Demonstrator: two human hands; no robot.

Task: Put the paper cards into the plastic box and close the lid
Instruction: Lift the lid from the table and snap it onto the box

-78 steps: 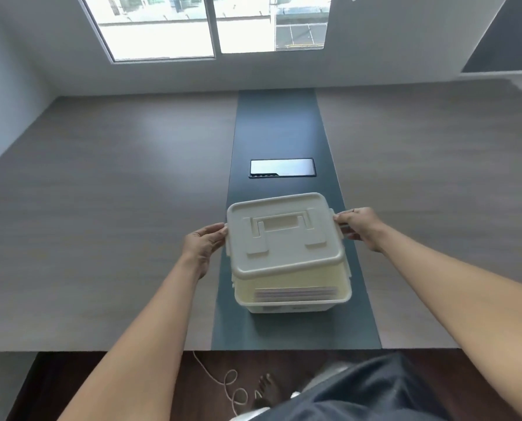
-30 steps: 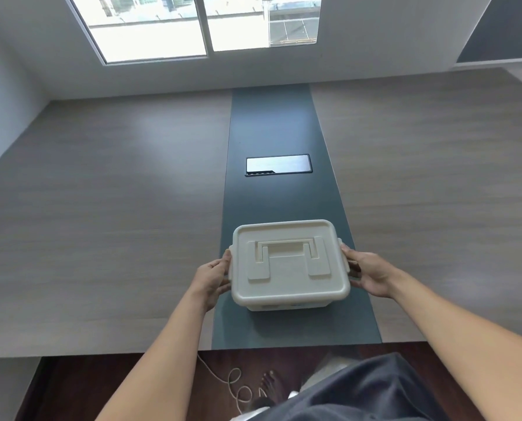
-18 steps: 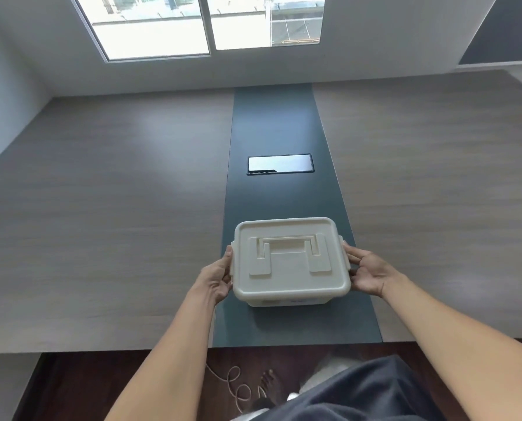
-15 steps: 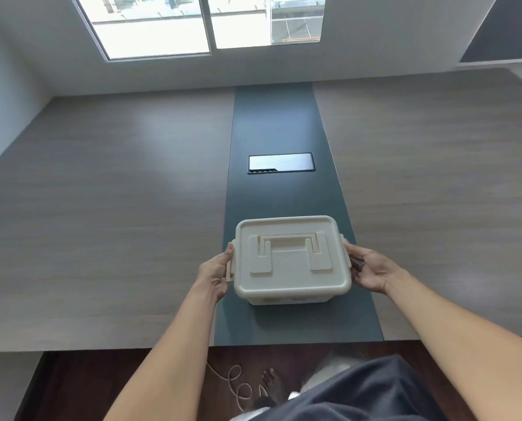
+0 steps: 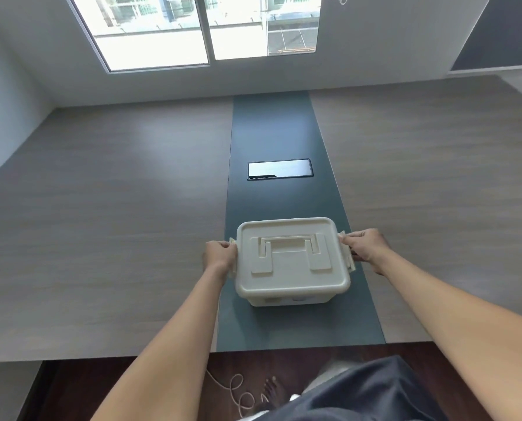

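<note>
Where palms cupped the box (image 5: pixel 293 294) before, both hands' grips now pinch its side latches.

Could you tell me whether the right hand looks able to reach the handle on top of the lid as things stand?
Probably yes: the right hand grips the box's side latch, and the handle lies uncovered close by.

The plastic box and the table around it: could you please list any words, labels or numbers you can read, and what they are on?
No text can be read.
Plastic box: faint marks on its front wall, too blurred to read.
Lid: plain, no print.
Dark panel in the table: no lettering visible.
</note>
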